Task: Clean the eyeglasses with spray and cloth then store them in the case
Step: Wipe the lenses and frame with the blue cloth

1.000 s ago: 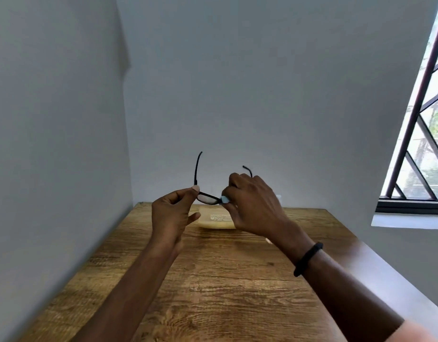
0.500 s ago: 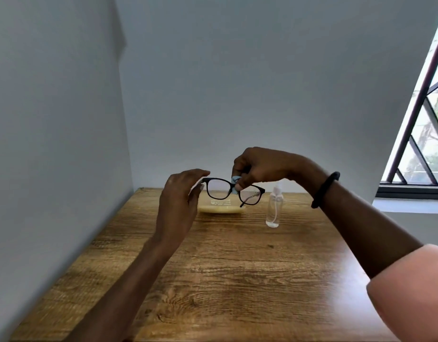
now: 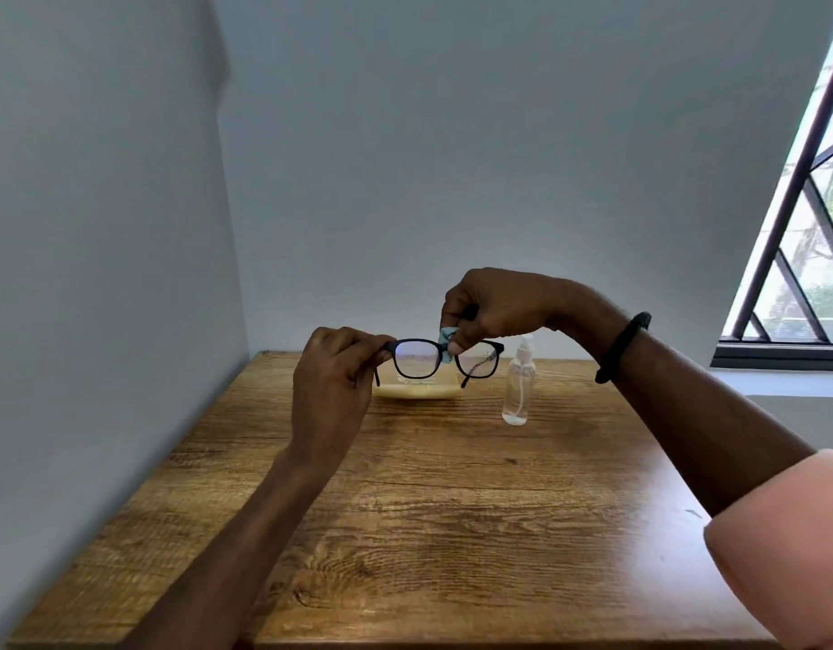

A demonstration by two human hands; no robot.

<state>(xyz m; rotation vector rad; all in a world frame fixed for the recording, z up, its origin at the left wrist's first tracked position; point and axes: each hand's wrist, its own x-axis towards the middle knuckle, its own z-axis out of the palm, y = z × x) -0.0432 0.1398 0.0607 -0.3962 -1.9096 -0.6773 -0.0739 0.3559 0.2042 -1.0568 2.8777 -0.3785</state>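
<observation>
Your left hand [image 3: 332, 377] is pinched on the outer corner of the glasses [image 3: 445, 361], right at the hinge, fingers curled over so the hinge itself is covered. Your right hand [image 3: 492, 312] comes in from above w/ the wrist bent down, thumb and fingers squeezing a little blue cloth [image 3: 446, 342] onto the bridge area btwn the two lenses; only a scrap of cloth pokes out, rest is buried in your grip. Glasses are held up in the air over the far part of the table [image 3: 428, 532], front facing you, temple tips hanging down behind. Thru and under the lenses there's a pale yellow case [image 3: 416, 391] lying on the table, but it's half blocked by the frame and your left hand, so can't tell if it's open or closed. Clear spray bottle [image 3: 517, 384] stands upright just to the right of it, apart from everything. Black band [image 3: 623, 347] on your right wrist, peach sleeve [image 3: 780, 546] cut off at the frame edge. Window [image 3: 799, 218] also cropped on the right.
</observation>
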